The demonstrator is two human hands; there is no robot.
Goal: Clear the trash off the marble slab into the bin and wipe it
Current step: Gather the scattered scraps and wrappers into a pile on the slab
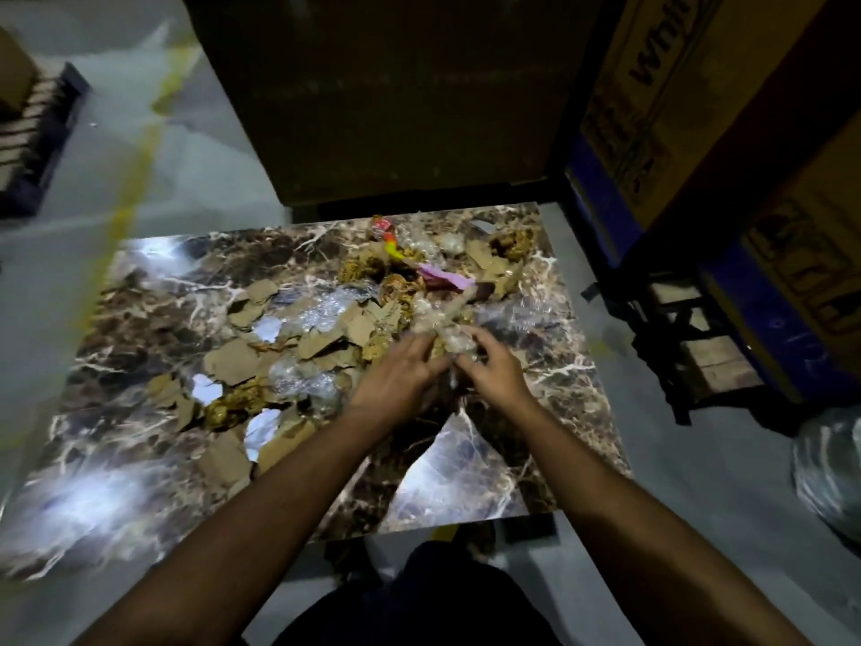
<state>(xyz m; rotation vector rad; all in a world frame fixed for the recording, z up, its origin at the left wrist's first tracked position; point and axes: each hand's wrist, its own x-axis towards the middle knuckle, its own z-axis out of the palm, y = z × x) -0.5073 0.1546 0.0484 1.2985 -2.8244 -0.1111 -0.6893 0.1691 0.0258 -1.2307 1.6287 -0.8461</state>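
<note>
1. Lying across the middle of the view, the marble slab [140, 459] is resting on a grey floor [209, 170]; glare is washing out its corner at seven o'clock and a patch at eleven o'clock.
2. Looming beyond the slab at twelve o'clock, a big dark box [386, 95] is blocking the far side, and printed cardboard cartons [727, 132] are stacking up at two o'clock.
3. We are seeing a wooden pallet [32, 132] at ten o'clock and a clear plastic bag [829, 468] slumping on the floor at four o'clock; we cannot tell whether it is the bin.
4. Trash is spreading over the slab's centre and far right: torn cardboard scraps [233, 361] toward nine o'clock, crumpled clear film [321, 310] among them, brown crumpled wads [233, 407], a pink scrap [442, 277] and a bright multicoloured wrapper [391, 247] toward one o'clock.
5. We are reaching in with both forearms from six o'clock, and the two hands are meeting just right of the slab's centre.
6. Our left hand [400, 375] and right hand [489, 361] are both curling their fingers around one clump of crumpled plastic wrap [447, 328], gathering it between them, the fingertips nearly touching; motion blur is hiding the finer grip.
</note>
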